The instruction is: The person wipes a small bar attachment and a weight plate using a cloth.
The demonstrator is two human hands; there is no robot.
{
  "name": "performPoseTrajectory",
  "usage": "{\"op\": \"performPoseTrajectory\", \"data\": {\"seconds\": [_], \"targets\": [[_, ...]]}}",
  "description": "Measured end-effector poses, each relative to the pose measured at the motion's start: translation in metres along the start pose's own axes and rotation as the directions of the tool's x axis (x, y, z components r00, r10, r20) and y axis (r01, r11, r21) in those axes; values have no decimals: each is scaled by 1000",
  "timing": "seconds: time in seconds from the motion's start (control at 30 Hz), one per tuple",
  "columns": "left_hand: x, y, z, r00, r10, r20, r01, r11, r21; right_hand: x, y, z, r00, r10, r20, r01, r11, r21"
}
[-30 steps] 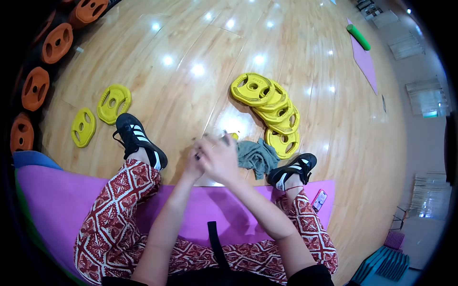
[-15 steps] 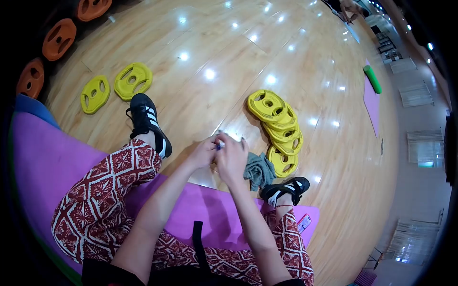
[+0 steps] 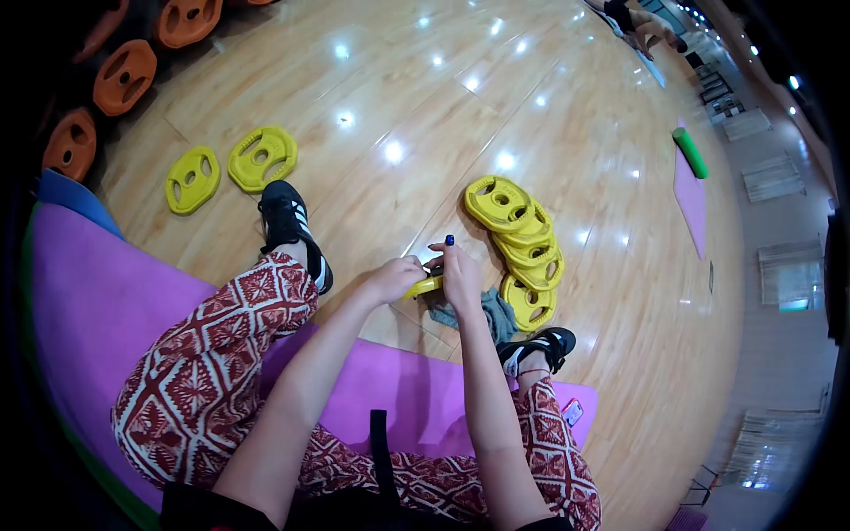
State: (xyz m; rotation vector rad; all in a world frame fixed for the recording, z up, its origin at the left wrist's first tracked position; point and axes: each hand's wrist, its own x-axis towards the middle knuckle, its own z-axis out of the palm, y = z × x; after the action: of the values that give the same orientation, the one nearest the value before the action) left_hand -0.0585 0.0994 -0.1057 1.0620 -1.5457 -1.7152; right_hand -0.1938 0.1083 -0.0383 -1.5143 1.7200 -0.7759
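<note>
Nearest the wearer, patterned trousers [image 3: 221, 363] and a purple mat [image 3: 115, 265] are noted, with a phone [image 3: 573, 411] on the mat beside the right shoe [image 3: 542, 348].

Beyond the mat's edge, the left hand [image 3: 397, 278] has its fingers bent around the edge of a yellow object [image 3: 423, 287]. The right hand [image 3: 461, 279] is curled just beside it, a small blue tip [image 3: 450, 240] upright at its top; whether it grasps anything cannot be told. Change observed: half a second ago the hands covered this spot and no yellow showed between them; now the object is exposed in the gap (seemingly a plate like the others, though most of it is hidden). In this inspector's judgement, both hands are engaged on that one piece, the left steadying it.

Behind the right wrist lies a crumpled grey-green cloth [image 3: 501, 316], partly covered. Next to it, yellow plates [image 3: 532, 255] overlap in a row on the wooden floor [image 3: 354, 212].

Farther off are a green roller [image 3: 690, 152] and, at the upper edge, another person [image 3: 652, 32], bent low.
</note>
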Motion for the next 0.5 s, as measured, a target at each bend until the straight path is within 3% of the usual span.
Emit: {"op": "performPoseTrajectory", "data": {"seconds": [0.07, 0.1, 0.13, 0.2, 0.23, 0.3, 0.4, 0.43, 0.5], "targets": [[-1, 6, 0, 996, -88, -22, 83, 983, -163, 2, 0, 0, 1000, -5, -21, 4, 999, -38], [0, 3, 0, 996, -85, -30, 80, 984, -161, 3, 3, 2, 1000, 4, -31, -6, 997, -75], [2, -2, 0, 997, 38, -61, -41, 998, -51, 4, 4, 5, 1000, -1, -28, -1, 998, -70], [11, -17, -1, 938, 330, -111, -291, 918, 271, 16, 3, 14, 978, 80, -193, -113, 979, -168], [12, -20, 0, 934, 342, -106, -298, 907, 296, 17, 0, 17, 977, 66, -201, -97, 984, -147], [11, -23, 7, 960, -19, -281, 50, 993, 104, 22, -3, 20, 977, 51, -209, -109, 955, -276], [9, -34, 17, 941, -57, -334, 67, 998, 20, 9, -1, 17, 967, 4, -255, -68, 968, -241], [6, -25, 19, 944, 13, -329, 45, 985, 168, 4, 1, 15, 956, 8, -294, -77, 971, -226], [6, -15, 25, 949, 34, -313, 39, 974, 225, 0, 10, 12, 949, 6, -315, -67, 981, -182]]}}
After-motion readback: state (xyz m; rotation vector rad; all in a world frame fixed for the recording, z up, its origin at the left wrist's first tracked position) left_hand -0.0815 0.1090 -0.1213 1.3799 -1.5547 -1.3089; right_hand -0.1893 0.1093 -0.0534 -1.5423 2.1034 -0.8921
